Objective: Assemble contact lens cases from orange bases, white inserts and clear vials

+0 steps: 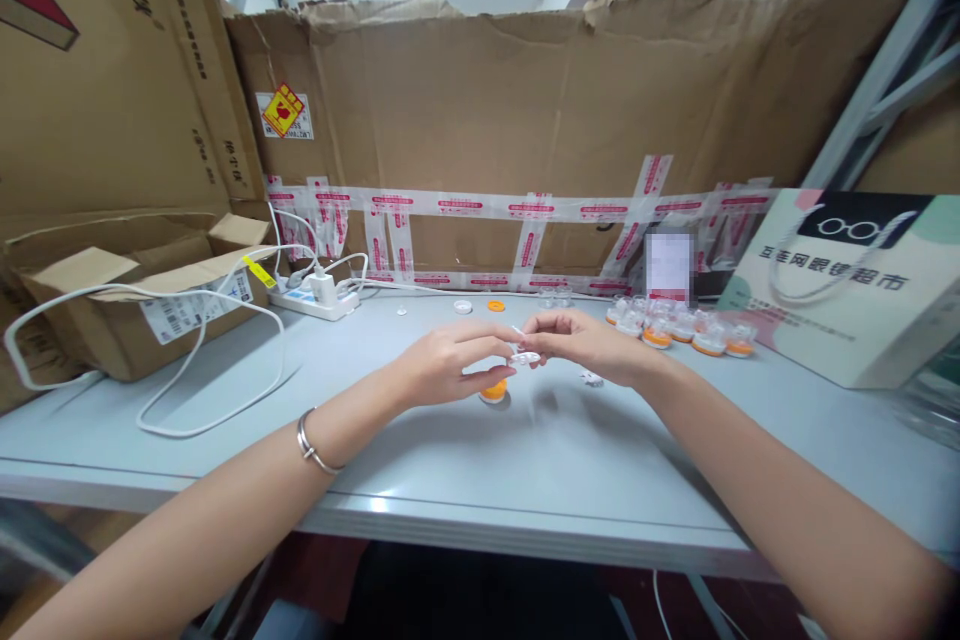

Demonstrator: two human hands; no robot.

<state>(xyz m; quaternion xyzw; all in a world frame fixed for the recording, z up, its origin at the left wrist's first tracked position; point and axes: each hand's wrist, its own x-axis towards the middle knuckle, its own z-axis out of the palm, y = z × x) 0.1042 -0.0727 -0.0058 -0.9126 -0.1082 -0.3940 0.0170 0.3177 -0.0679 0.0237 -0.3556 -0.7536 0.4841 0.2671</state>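
Note:
Near the middle of the grey table, my left hand pinches a small white and clear plastic part between thumb and fingers. My right hand meets it from the other side, its fingertips closed on the same part. Under my left fingertips an orange and white round piece lies on the table. A small white patterned piece rests below my right hand. Farther back lie a white ring and an orange ring.
Several clear, white and orange round pieces stand at the right, before a paper bag. On the left are an open cardboard box, a white cable and a power strip. A cardboard wall closes the back.

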